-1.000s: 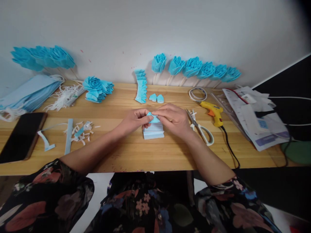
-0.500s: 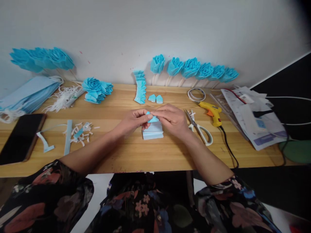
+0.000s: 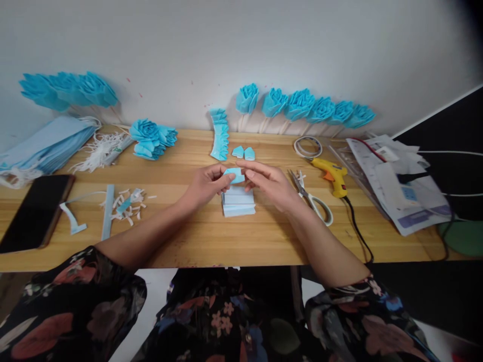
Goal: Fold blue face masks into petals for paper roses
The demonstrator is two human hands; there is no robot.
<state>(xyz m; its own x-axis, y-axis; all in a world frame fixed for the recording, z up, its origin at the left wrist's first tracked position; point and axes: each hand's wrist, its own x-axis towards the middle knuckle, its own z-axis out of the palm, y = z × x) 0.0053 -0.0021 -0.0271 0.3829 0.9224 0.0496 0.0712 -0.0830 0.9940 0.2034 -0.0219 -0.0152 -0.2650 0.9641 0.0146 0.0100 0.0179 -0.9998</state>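
Note:
My left hand (image 3: 207, 183) pinches a small light-blue piece of folded mask fabric (image 3: 234, 174) between thumb and fingers. Close by its right edge is my right hand (image 3: 273, 185), index finger stretched out and thumb apart from it; whether a fingertip touches the piece I cannot tell. Under both hands lies a stack of pale blue fabric pieces (image 3: 238, 203), its back part covered by the fingers. Just beyond, two folded petals (image 3: 249, 153) rest on the wood, with a fanned row of blue petals (image 3: 220, 138) to their left.
Scissors (image 3: 311, 197), a yellow glue gun (image 3: 332, 176) and a tape roll (image 3: 308, 147) lie right. Blue fabric roses (image 3: 300, 104) lean along the wall. Leftward are masks (image 3: 49, 146), a phone (image 3: 35, 213), white ear loops (image 3: 98, 150) and scraps (image 3: 130, 203).
My right fingers have parted from the blue piece, which now shows flatter and wider in my left hand. The whole view has shifted slightly.

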